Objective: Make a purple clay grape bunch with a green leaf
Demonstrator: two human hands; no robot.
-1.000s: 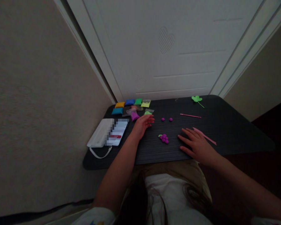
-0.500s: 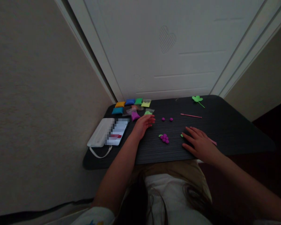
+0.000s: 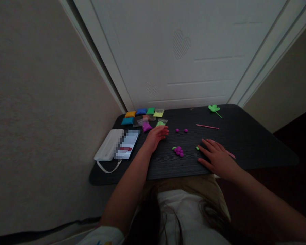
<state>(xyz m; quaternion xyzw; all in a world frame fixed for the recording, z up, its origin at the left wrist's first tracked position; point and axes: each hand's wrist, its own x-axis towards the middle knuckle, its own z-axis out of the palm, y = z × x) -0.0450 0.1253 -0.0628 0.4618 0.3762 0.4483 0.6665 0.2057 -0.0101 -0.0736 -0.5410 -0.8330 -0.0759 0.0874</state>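
Observation:
My left hand (image 3: 156, 136) rests on its side on the dark table, fingers loosely curved and holding nothing, just in front of a bag of light green clay (image 3: 161, 123). My right hand (image 3: 216, 154) lies palm down with its fingers spread. At its index fingertip is a small green clay piece (image 3: 197, 148); whether they touch is hard to tell. A pink tool (image 3: 231, 154) is partly hidden under that hand. Between the hands sits a cluster of purple clay balls (image 3: 179, 151) with a green leaf at its left. Two loose purple balls (image 3: 181, 130) lie farther back.
A pink stick tool (image 3: 207, 126) and a green clover-shaped clay piece (image 3: 214, 108) lie at the back right. Several coloured clay bags (image 3: 141, 111) are at the back left. A phone (image 3: 129, 144) and a white pouch with a strap (image 3: 109, 145) occupy the left side. A white door stands behind the table.
The view has shifted very slightly. My right index finger has edged a little off the small green piece, so more of it shows; my left hand stays where it was.

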